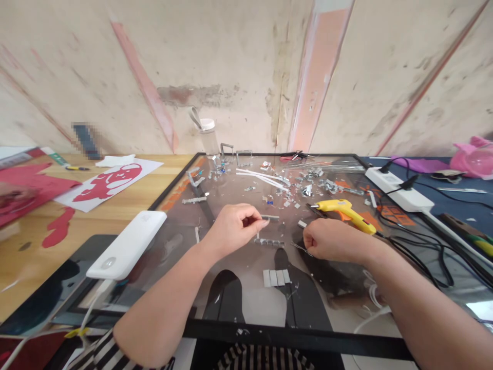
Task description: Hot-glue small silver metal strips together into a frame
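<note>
My left hand (235,225), near the middle of the glass-topped table (239,262), pinches a thin grey strip (271,217) between thumb and fingertips. Just below it lies a small silvery jointed piece (269,242). To the right, my right hand (321,239) is closed, its fingers curled down and mostly hidden. Thin silver prongs, apparently tweezers (300,248), stick out leftward from under it. A small light grey block (302,224) is beside its knuckles. Closer to me, several flat grey rectangles (276,278) lie side by side.
A yellow glue gun (346,213) lies beyond my right hand, near black cables and a white power strip (398,189). Silvery scraps (308,185) and white sticks (262,179) are scattered behind. A white power bank (129,244) sits left; a clear bottle (209,137) stands at the back.
</note>
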A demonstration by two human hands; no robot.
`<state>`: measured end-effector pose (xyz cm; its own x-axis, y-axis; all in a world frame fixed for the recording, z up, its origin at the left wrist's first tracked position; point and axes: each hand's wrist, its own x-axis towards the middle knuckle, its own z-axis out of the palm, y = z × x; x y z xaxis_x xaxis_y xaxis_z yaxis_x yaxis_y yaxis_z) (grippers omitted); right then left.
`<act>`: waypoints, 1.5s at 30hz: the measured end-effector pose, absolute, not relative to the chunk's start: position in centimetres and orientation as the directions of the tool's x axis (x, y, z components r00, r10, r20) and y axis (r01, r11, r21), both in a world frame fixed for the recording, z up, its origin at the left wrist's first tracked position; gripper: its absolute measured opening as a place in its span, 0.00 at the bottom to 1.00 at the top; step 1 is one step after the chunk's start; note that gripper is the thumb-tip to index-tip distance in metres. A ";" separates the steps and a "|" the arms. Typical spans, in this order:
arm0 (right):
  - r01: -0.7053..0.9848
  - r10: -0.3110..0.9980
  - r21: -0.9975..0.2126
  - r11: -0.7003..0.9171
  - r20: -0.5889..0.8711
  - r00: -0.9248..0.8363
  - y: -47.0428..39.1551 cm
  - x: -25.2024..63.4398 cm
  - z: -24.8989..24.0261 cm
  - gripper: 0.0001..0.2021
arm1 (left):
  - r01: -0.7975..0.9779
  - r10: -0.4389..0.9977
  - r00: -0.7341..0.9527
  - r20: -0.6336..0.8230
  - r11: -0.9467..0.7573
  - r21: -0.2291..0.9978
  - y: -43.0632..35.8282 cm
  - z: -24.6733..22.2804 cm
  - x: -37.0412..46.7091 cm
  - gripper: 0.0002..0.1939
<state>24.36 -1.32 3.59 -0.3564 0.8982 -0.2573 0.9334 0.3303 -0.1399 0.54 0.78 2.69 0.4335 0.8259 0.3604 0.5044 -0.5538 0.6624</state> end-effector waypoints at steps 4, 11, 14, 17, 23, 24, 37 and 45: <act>0.927 0.894 -0.127 0.353 -0.245 -0.374 -1.3 24.0 3.6 0.08 | 0.502 0.821 0.426 0.380 -0.563 0.656 0.8 2.6 0.6 0.08; 0.891 0.916 -0.322 0.321 -0.134 -0.379 -0.4 25.6 4.5 0.08 | 0.474 0.842 0.420 0.338 -0.521 0.710 0.7 2.5 1.0 0.07; 0.790 0.933 -0.535 0.299 -0.011 -0.360 -0.8 25.3 4.8 0.07 | 0.433 0.866 0.420 0.270 -0.453 0.779 0.3 2.6 1.3 0.07; 0.722 0.941 -0.627 0.291 0.052 -0.335 -1.5 24.2 4.9 0.05 | 0.370 0.888 0.430 0.165 -0.340 0.865 -0.1 2.7 1.6 0.08; 0.648 0.934 -0.693 0.317 0.111 -0.339 -2.3 22.2 4.7 0.03 | 0.145 0.864 0.504 0.006 -0.091 0.985 -1.1 2.8 2.6 0.13; 0.650 0.928 -0.677 0.345 0.140 -0.346 -2.4 21.9 4.7 0.03 | 0.116 0.859 0.512 -0.005 -0.064 0.991 -1.1 2.8 2.7 0.13; 0.497 0.928 -0.829 0.258 0.069 -0.365 -2.4 21.5 4.0 0.03 | 0.054 0.846 0.525 -0.088 0.070 0.996 -0.6 2.2 2.7 0.10; 0.246 0.871 -0.965 0.089 -0.045 -0.490 -1.8 22.1 3.5 0.10 | 0.021 0.809 0.569 -0.145 0.162 0.987 -0.5 2.5 2.5 0.11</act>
